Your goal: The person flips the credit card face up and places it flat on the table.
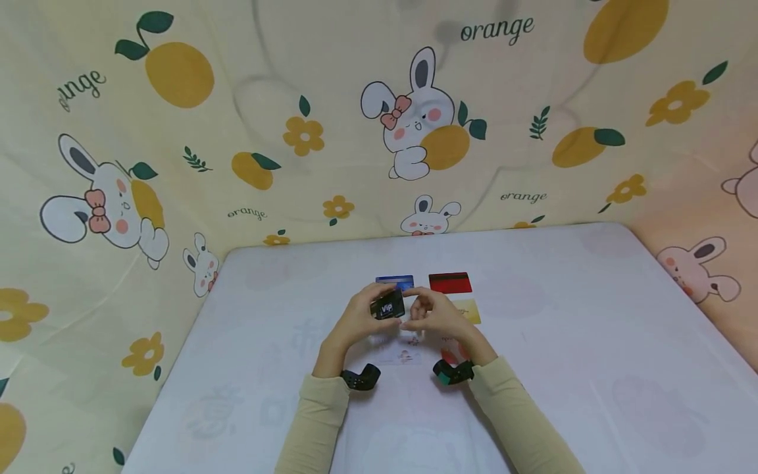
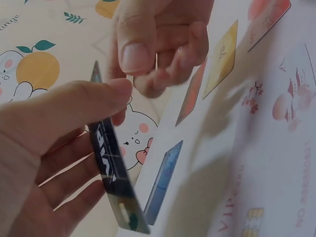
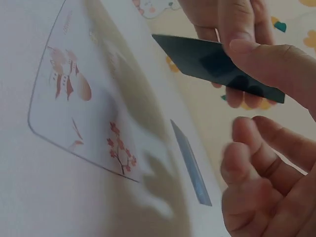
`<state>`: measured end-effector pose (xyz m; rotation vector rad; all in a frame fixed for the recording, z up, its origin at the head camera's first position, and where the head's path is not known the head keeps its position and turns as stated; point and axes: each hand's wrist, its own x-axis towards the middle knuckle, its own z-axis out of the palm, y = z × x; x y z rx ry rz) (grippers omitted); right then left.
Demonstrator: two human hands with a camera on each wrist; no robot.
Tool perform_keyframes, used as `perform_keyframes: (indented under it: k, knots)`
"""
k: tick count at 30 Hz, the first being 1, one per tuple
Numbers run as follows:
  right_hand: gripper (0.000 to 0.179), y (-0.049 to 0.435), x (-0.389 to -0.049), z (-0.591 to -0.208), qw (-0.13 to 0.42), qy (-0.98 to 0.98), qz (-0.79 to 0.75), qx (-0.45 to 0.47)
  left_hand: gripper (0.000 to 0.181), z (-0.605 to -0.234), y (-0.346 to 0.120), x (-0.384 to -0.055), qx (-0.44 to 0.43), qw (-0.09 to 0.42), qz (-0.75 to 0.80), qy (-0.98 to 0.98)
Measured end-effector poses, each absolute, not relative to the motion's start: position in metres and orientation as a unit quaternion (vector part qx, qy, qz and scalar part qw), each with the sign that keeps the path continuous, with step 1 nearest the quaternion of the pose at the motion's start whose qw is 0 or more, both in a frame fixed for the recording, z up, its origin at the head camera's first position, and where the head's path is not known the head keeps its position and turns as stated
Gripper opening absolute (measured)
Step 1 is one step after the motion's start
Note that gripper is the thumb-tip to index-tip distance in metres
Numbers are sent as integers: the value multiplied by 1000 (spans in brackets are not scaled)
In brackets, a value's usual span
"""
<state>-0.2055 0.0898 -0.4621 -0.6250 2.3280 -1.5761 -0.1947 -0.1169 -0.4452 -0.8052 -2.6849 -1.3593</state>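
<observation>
My left hand (image 1: 361, 316) holds a small black "Vip" card (image 1: 388, 305) between thumb and fingers, raised above the table. The card's lettered face shows in the left wrist view, its dark other side in the right wrist view. My right hand (image 1: 441, 313) is just right of the card. Its thumb and index finger come close to the card's right corners, and the other fingers are curled and apart from it. Whether the right fingertips touch the card is unclear. Below the hands lies a white card with a pink blossom print (image 1: 405, 356), partly covered.
A blue card (image 1: 395, 280) and a red card (image 1: 450, 283) lie beyond my hands on the white table (image 1: 562, 368). Closer in, to the right, are a gold card (image 1: 472, 312) and a white card with red print (image 1: 451, 349). A patterned cloth (image 1: 331, 52) hangs behind.
</observation>
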Motion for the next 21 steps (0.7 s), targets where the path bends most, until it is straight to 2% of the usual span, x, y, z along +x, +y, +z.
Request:
perform_keyframes:
  k: [6, 14, 21]
  knots:
    - [66, 89, -203, -462, 136, 808, -535, -208, 59, -443, -116, -195, -261, 21, -448, -855]
    - [66, 87, -204, -469, 184, 763, -590, -186, 58, -439, -115, -194, -265, 23, -462, -846]
    - [63, 79, -201, -470, 174, 769, -580, -205, 60, -436, -113, -193, -265, 11, -491, -830]
